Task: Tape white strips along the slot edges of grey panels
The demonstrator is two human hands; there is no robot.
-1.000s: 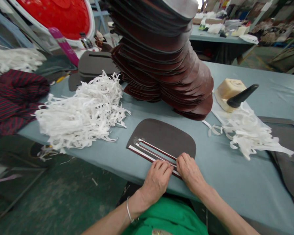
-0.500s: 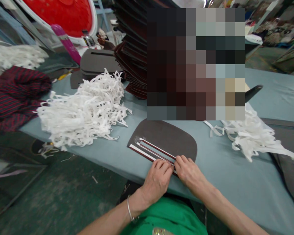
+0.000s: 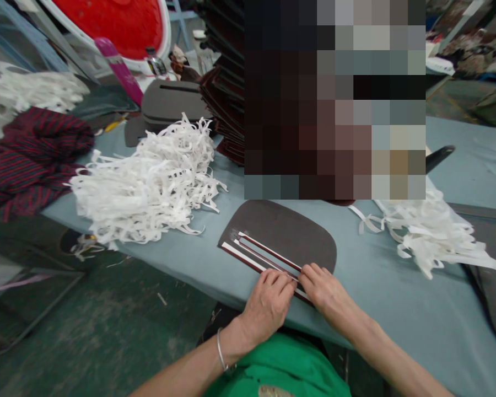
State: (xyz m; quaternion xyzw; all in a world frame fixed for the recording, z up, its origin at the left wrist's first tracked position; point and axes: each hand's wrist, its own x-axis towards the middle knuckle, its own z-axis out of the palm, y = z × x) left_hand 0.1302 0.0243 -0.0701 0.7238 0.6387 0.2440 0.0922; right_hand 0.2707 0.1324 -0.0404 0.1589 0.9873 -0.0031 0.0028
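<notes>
A flat dark grey panel [image 3: 289,229] with a rounded far edge lies on the table in front of me. White strips [image 3: 243,256] with dark red edging run along its near side and its long slot. My left hand [image 3: 270,298] is closed at the right part of these strips, fingertips pinching at the edging. Close beside it, my right hand [image 3: 320,286] has its fingers curled down on the panel at the slot's right end. What lies under the fingertips of both hands is hidden.
Loose white strips [image 3: 149,187] are heaped on the left, and another white pile [image 3: 434,231] is on the right. Behind stands a tall stack of dark brown pieces [image 3: 225,99], partly masked by blurring. Grey panels [image 3: 171,102] and a striped cloth [image 3: 37,160] lie around the blue-grey table [image 3: 380,331].
The view has shifted slightly, so most things appear a little further right. My right hand sits slightly further from the left one; both stay at the panel's strips.
</notes>
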